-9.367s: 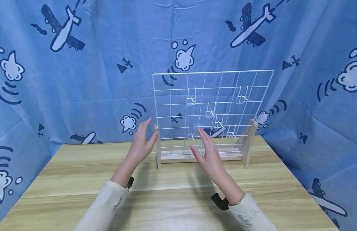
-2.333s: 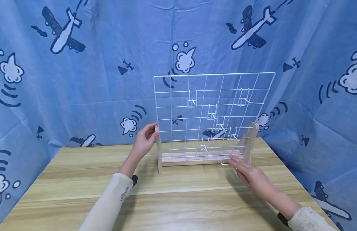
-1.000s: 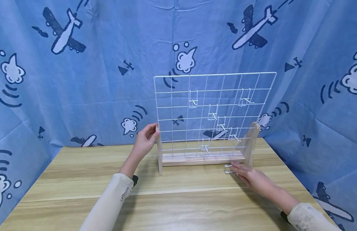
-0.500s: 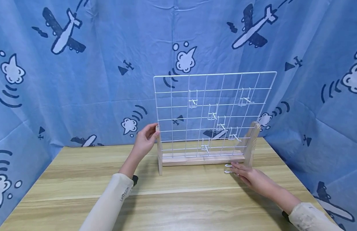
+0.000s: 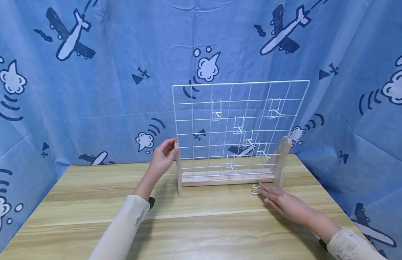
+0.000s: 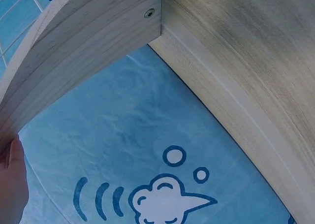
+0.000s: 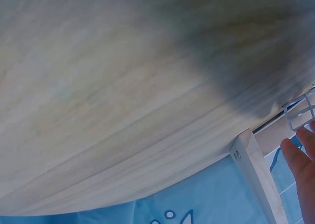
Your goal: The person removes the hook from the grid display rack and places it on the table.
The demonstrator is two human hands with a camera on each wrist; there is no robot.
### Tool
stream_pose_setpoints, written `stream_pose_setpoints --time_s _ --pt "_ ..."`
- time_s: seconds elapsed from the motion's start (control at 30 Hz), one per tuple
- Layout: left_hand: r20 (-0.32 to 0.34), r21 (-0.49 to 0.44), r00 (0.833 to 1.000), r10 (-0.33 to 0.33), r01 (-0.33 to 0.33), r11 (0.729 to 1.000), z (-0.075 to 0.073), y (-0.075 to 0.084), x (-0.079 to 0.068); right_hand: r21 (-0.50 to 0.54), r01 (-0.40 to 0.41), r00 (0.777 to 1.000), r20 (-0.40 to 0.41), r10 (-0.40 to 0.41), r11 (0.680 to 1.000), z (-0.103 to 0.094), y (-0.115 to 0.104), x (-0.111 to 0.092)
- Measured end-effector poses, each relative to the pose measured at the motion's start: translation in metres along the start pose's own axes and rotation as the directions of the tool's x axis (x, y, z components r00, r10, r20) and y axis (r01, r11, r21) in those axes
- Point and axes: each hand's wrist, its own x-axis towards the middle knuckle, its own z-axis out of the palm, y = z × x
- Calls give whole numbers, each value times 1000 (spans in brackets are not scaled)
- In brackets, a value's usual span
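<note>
In the head view my left hand grips the top of the left wooden post of a display stand, thumb in front and fingers behind. Only part of that hand shows at the post's edge in the left wrist view. My right hand pinches a white wire hook, low in front of the stand's right end. Two bent prongs of the hook stick out leftward past the fingertips; the rest is covered by the fingers. In the right wrist view its wire frame shows above the fingertips.
A white wire grid stands upright between the posts, with several similar hooks hanging on it, one at lower centre. A wooden crossbar joins the posts. A blue curtain surrounds the wooden table.
Since the oldest frame, my left hand has taken hold of the left post. One lower-left hook has left the grid, and a hook is in my right hand, which has moved right and lower.
</note>
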Motion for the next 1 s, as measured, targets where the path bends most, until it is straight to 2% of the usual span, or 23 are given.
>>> stream_pose_setpoints --time_s 0.47,0.67,0.87,1.0 --pt "-1 -13 1000 -1 1 1000 0 2 0 -26 90 993 -79 -92 996 3 -2 -3" --pt "-2 -4 1000 3 -3 1000 1 2 0 -42 104 990 -95 -108 994 4 -4 -3" --pt "1 1 1000 2 -2 1000 1 0 1 -84 146 979 -128 -156 986 6 -4 -5" --pt "-7 -11 1000 11 -11 1000 1 -1 1 -96 149 980 -121 -160 984 7 -5 -5"
